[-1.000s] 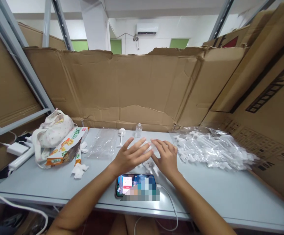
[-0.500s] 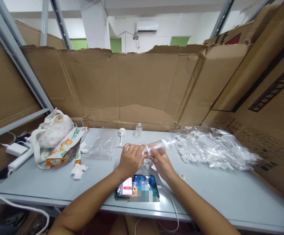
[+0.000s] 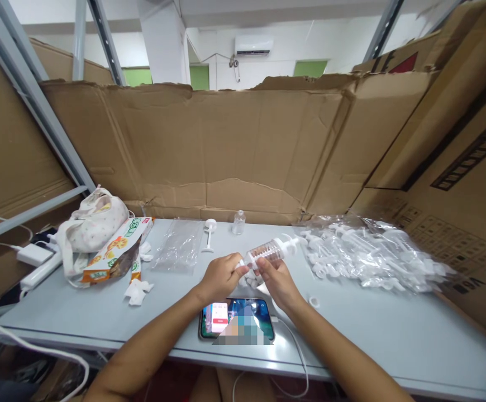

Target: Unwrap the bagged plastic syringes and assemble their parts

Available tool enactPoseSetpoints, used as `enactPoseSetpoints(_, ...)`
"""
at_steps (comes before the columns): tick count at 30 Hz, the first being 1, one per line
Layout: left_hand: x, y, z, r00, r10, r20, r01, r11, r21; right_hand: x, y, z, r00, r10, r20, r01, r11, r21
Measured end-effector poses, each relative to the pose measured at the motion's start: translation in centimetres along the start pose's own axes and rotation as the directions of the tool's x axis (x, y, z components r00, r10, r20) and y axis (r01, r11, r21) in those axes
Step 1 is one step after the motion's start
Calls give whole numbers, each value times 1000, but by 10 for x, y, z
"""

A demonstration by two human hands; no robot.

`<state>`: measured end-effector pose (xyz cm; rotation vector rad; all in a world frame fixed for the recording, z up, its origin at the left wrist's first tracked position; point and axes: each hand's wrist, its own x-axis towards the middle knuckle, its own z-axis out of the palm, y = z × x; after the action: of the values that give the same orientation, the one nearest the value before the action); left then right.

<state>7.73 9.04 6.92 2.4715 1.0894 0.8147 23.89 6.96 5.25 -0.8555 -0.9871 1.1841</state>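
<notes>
Between my hands is a clear ribbed plastic cylinder (image 3: 265, 252) with a white, flanged end piece that points up and to the right; it looks like a large syringe. My right hand (image 3: 277, 281) grips the cylinder's body from below, thumb across its side. Closed at the lower left end, my left hand (image 3: 223, 277) pinches a small white cap (image 3: 242, 263) there; whether the cap touches the cylinder is hard to see. Below the hands lie small white pieces (image 3: 251, 281), partly hidden. A phone (image 3: 238, 319) with a lit screen rests nearer to me.
At the right is a clear bag (image 3: 360, 254) of white and clear plastic parts. A white plunger-like piece (image 3: 209, 237) and a small clear bottle (image 3: 238, 223) stand behind. Leftward are a flat plastic bag (image 3: 176, 245), a snack box (image 3: 117, 251) and a cloth bag (image 3: 94, 220). Cardboard (image 3: 234, 145) walls the table.
My left hand has slid down and left off the cylinder's end, so its fingers now pinch the white cap. The cylinder is tilted a little more, still in my right hand.
</notes>
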Motion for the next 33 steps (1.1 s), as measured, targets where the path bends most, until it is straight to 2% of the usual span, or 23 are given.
enactPoseSetpoints(2, -1, -2, -1, 998, -44, 52, 51, 988, -145, 0, 2, 0, 1000, -7, 6, 7, 1000, -9)
enactPoseSetpoints(5, -2, -4, 0, 993, -38, 111, 73, 940, -334, 0, 3, -2, 1000, -15, 19, 15, 1000, -4)
enactPoseSetpoints(7, -3, -4, 0, 992, -44, 119, 81, 942, -325, 0, 3, -4, 999, -21, 31, 20, 1000, 11)
enactPoseSetpoints(9, -2, -3, 1, 996, -56, 72, 68, 983, -173, 0, 2, -4, 1000, -26, 14, 26, 1000, 9)
enactPoseSetpoints(11, -1, 0, 3, 999, -12, -45, 15, 998, 57, -2, 2, -1, 997, -54, -60, 55, 998, 9)
enactPoseSetpoints(13, 1, 3, 6, 983, 99, -158, -49, 955, 291, -5, 3, 5, 985, -75, -155, 81, 996, 31)
enactPoseSetpoints(15, 2, 5, 11, 959, 191, -210, -69, 875, 478, -9, 4, 12, 973, -76, -220, 88, 995, 46)
enactPoseSetpoints(18, 3, 8, 17, 954, 196, -225, -15, 786, 618, -18, 3, 20, 973, -80, -215, 77, 997, -24)
enactPoseSetpoints(21, 1, 8, 16, 985, 75, -157, 39, 787, 616, -24, 1, 23, 981, -104, -164, 86, 990, -111)
enactPoseSetpoints(23, 0, 9, 13, 998, -21, -67, 54, 833, 550, -25, 0, 21, 987, -105, -124, 87, 986, -144)
enactPoseSetpoints(26, -1, 11, 7, 991, -121, 47, 97, 929, 356, -23, -1, 17, 989, -113, -93, 94, 978, -184)
enactPoseSetpoints(29, -1, 7, 0, 982, -124, 144, 130, 991, -34, -19, -4, 11, 991, -126, -37, 114, 965, -237)
enactPoseSetpoints(31, -1, 0, -6, 954, -13, 299, 133, 914, -383, -16, -8, 6, 987, -119, 105, 142, 959, -244)
enactPoseSetpoints(32, -1, -4, -8, 913, 59, 403, 173, 839, -517, -14, -10, 3, 972, -120, 201, 167, 958, -234)
enactPoseSetpoints(33, -1, -8, -11, 853, 125, 507, 241, 767, -595, -13, -12, 0, 947, -123, 298, 193, 957, -219)
